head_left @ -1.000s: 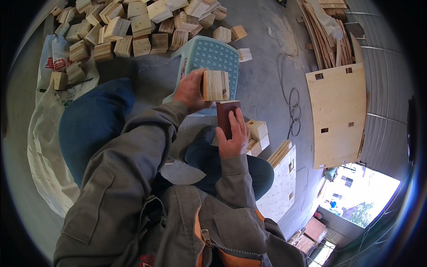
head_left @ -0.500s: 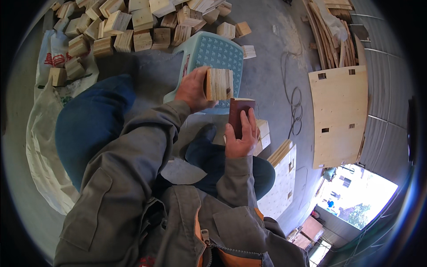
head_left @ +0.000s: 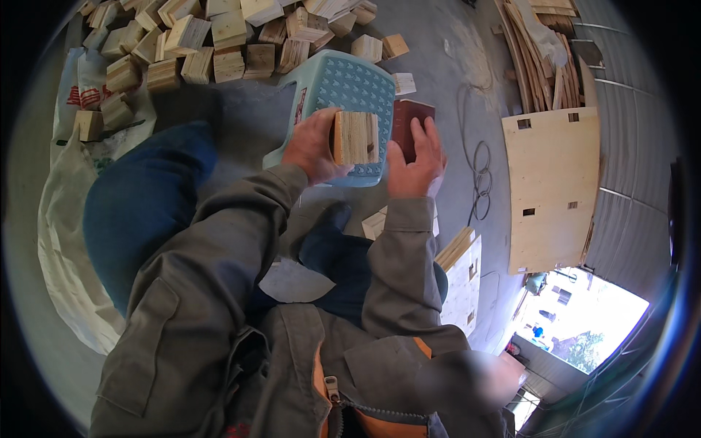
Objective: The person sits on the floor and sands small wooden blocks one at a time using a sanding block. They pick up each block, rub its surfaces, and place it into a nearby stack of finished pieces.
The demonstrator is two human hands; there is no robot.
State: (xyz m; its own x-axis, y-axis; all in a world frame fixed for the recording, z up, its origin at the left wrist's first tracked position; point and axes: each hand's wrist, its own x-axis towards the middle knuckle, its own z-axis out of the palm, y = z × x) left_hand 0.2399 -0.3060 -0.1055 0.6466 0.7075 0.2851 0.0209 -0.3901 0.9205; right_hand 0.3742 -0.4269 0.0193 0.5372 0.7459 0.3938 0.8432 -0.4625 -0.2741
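My left hand is closed round a plywood block, holding it over the seat of a pale green plastic stool. The block's layered edge grain faces up, with a dark mark near its right side. My right hand grips a flat, dark-red rectangular block, fingers laid along its face and thumb at its near left side. This red piece is just right of the plywood block, by the stool's right edge, and a narrow gap shows between them. Its underside is hidden.
Many plywood blocks are heaped beyond the stool. A white plastic sack lies at the left. A black cable coils on the floor to the right, near a large plywood sheet with square holes. Another holed board stands near my right knee.
My right hand has moved away from me and slightly right with the red block, from the plywood block's near side to its right side. My left hand has barely shifted.
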